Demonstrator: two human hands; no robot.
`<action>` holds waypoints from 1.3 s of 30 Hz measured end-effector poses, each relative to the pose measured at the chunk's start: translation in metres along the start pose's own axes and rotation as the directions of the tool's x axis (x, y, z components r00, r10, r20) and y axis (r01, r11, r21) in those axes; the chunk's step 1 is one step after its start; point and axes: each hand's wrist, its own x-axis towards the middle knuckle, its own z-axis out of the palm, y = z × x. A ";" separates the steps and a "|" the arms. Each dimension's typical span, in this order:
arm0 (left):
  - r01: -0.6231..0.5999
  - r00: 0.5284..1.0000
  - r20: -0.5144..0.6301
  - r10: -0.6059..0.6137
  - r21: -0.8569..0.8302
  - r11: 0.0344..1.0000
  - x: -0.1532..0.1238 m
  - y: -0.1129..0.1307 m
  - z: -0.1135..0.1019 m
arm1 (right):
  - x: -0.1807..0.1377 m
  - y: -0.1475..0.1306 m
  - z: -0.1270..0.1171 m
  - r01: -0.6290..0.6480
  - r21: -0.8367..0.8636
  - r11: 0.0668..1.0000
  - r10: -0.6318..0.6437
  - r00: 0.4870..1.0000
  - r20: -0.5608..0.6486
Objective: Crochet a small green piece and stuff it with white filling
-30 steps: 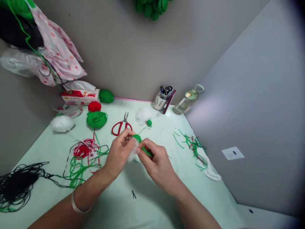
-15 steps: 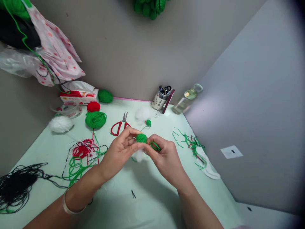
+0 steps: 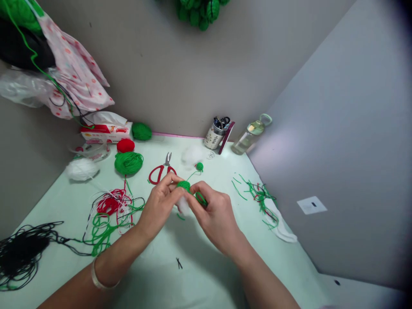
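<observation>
My left hand [image 3: 160, 202] pinches a small green crocheted piece [image 3: 183, 185] with a tuft of white stuffing [image 3: 184, 207] hanging below it. My right hand [image 3: 213, 212] meets it from the right, fingers closed on the stuffing and on a loop of green yarn [image 3: 201, 198]. Both hands hover just above the pale green table [image 3: 199, 274], near its middle. Red-handled scissors [image 3: 161, 170] lie just beyond my left hand. A second small green crocheted ball [image 3: 200, 166] with a yarn tail lies behind the hands.
Green [image 3: 128, 162], red [image 3: 125, 145] and white [image 3: 82, 168] yarn balls sit at the back left by a tissue box [image 3: 104, 131]. Tangled red, green and white yarn [image 3: 111, 210] and black yarn [image 3: 22, 251] lie left. Yarn scraps [image 3: 262, 199] lie right. A tin [image 3: 215, 135] and bottle [image 3: 249, 136] stand at the back.
The hands have shifted slightly left and closer together; the crocheted piece has moved left with them, and the stuffing now sits between the two hands' fingertips.
</observation>
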 end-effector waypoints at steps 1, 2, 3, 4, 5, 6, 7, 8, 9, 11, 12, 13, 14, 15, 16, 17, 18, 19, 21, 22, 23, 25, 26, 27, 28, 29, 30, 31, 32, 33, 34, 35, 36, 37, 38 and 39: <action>-0.008 1.000 0.015 0.008 -0.003 1.000 0.000 0.001 0.000 | 0.002 0.002 -0.002 -0.016 0.002 1.000 0.016 1.000 -0.004; -0.014 0.999 0.038 0.015 -0.013 1.000 0.000 0.002 -0.001 | 0.004 0.003 -0.005 -0.031 0.017 0.999 0.031 1.000 0.000; -0.018 0.997 0.070 0.021 -0.032 0.999 0.000 0.003 -0.002 | 0.005 0.004 -0.008 -0.050 0.045 0.998 0.049 0.999 0.011; -0.020 0.994 0.106 0.026 -0.058 0.998 0.000 0.003 -0.003 | 0.005 0.005 -0.011 -0.071 0.080 0.994 0.070 0.997 0.024; -0.021 0.990 0.139 0.032 -0.082 0.996 0.000 0.004 -0.005 | 0.005 0.006 -0.014 -0.095 0.115 0.989 0.092 0.995 0.033; -0.022 0.985 0.169 0.039 -0.098 0.995 0.000 0.004 -0.007 | 0.005 0.007 -0.016 -0.115 0.143 0.983 0.111 0.993 0.034; -0.027 0.980 0.193 0.046 -0.102 0.994 0.000 0.004 -0.009 | 0.005 0.007 -0.018 -0.128 0.161 0.979 0.125 0.992 0.034; -0.037 0.976 0.211 0.057 -0.097 0.995 0.001 0.004 -0.011 | 0.005 0.007 -0.020 -0.135 0.165 0.977 0.131 0.991 0.038; -0.049 0.972 0.223 0.067 -0.087 0.995 0.001 0.004 -0.012 | 0.005 0.006 -0.022 -0.137 0.160 0.978 0.131 0.990 0.047; -0.061 0.968 0.238 0.079 -0.080 0.995 0.002 0.003 -0.014 | 0.005 0.004 -0.024 -0.127 0.137 0.982 0.117 0.990 0.075; -0.059 0.967 0.241 0.079 -0.088 0.994 0.003 0.003 -0.014 | 0.004 0.002 -0.025 -0.115 0.121 0.986 0.104 0.990 0.093; -0.057 0.967 0.242 0.079 -0.096 0.994 0.002 0.002 -0.013 | 0.003 0.000 -0.026 -0.094 0.100 0.991 0.083 0.991 0.105; -0.058 0.968 0.237 0.081 -0.100 0.993 0.002 0.002 -0.012 | 0.002 -0.002 -0.026 -0.062 0.071 0.996 0.054 0.992 0.110; -0.070 0.971 0.220 0.090 -0.099 0.993 0.001 0.001 -0.010 | 0.001 -0.003 -0.026 -0.024 0.034 0.999 0.020 0.994 0.109; -0.087 0.977 0.188 0.102 -0.091 0.992 0.000 0.001 -0.008 | -0.002 -0.005 -0.025 0.015 -0.007 1.000 -0.014 0.994 0.108; -0.104 0.983 0.147 0.114 -0.073 0.992 0.000 0.000 -0.006 | -0.004 -0.007 -0.024 0.054 -0.047 0.997 -0.048 0.993 0.108; -0.123 0.987 0.099 0.127 -0.047 0.991 -0.001 0.000 -0.005 | -0.006 -0.008 -0.022 0.091 -0.080 0.993 -0.082 0.990 0.111; -0.140 0.989 0.049 0.141 -0.020 0.990 -0.001 -0.001 -0.003 | -0.008 -0.008 -0.019 0.121 -0.101 0.987 -0.109 0.987 0.116; -0.155 0.988 -0.022 0.155 0.023 0.988 -0.001 -0.002 -0.001 | -0.009 -0.009 -0.013 0.162 -0.103 0.981 -0.148 0.980 0.137; -0.154 0.987 -0.040 0.155 0.034 0.988 0.000 -0.003 0.000 | -0.009 -0.008 -0.010 0.163 -0.089 0.983 -0.149 0.979 0.141; -0.151 0.987 -0.049 0.153 0.038 0.988 0.000 -0.003 0.000 | -0.008 -0.007 -0.008 0.144 -0.067 0.987 -0.133 0.982 0.137; -0.138 0.989 -0.051 0.140 0.038 0.990 0.001 -0.003 -0.001 | -0.003 -0.003 -0.005 0.058 -0.006 0.998 -0.057 0.992 0.115; -0.137 0.989 -0.050 0.139 0.038 0.990 0.001 -0.002 -0.002 | 0.000 -0.001 -0.004 0.008 0.027 1.000 -0.010 0.995 0.101; -0.141 0.989 -0.045 0.143 0.032 0.989 0.000 -0.001 -0.002 | 0.002 0.001 -0.004 -0.036 0.059 0.998 0.031 0.996 0.089; -0.148 0.988 -0.030 0.149 0.020 0.989 0.000 0.000 -0.003 | 0.005 0.003 -0.005 -0.067 0.090 0.994 0.060 0.995 0.082; -0.153 0.988 -0.002 0.153 0.003 0.988 -0.001 0.001 -0.003 | 0.006 0.004 -0.006 -0.088 0.118 0.989 0.080 0.994 0.077; -0.153 0.987 0.040 0.154 -0.020 0.988 -0.002 0.001 -0.004 | 0.007 0.005 -0.006 -0.104 0.140 0.985 0.095 0.993 0.067; -0.149 0.985 0.081 0.152 -0.044 0.988 -0.002 0.002 -0.004 | 0.007 0.006 -0.007 -0.112 0.154 0.982 0.105 0.993 0.055; -0.143 0.982 0.113 0.149 -0.062 0.988 -0.002 0.002 -0.005 | 0.007 0.006 -0.008 -0.115 0.160 0.980 0.110 0.993 0.039; -0.137 0.981 0.127 0.146 -0.072 0.988 -0.002 0.002 -0.006 | 0.007 0.006 -0.010 -0.115 0.154 0.981 0.112 0.993 0.025; -0.134 0.981 0.130 0.144 -0.078 0.988 -0.001 0.002 -0.006 | 0.007 0.005 -0.011 -0.113 0.141 0.984 0.111 0.994 0.020; -0.129 0.981 0.134 0.140 -0.083 0.988 0.000 0.002 -0.007 | 0.006 0.004 -0.013 -0.111 0.131 0.985 0.107 0.994 0.032; -0.119 0.981 0.146 0.130 -0.087 0.989 0.000 0.002 -0.008 | 0.006 0.002 -0.015 -0.112 0.131 0.985 0.105 0.993 0.058; -0.101 0.978 0.174 0.116 -0.093 0.991 0.001 0.002 -0.009 | 0.005 0.000 -0.018 -0.120 0.141 0.983 0.108 0.990 0.090; -0.080 0.971 0.215 0.101 -0.101 0.992 0.002 0.002 -0.010 | 0.005 -0.002 -0.020 -0.130 0.159 0.979 0.111 0.986 0.122; -0.062 0.964 0.253 0.087 -0.106 0.992 0.002 0.002 -0.010 | 0.004 -0.004 -0.022 -0.134 0.176 0.975 0.108 0.983 0.150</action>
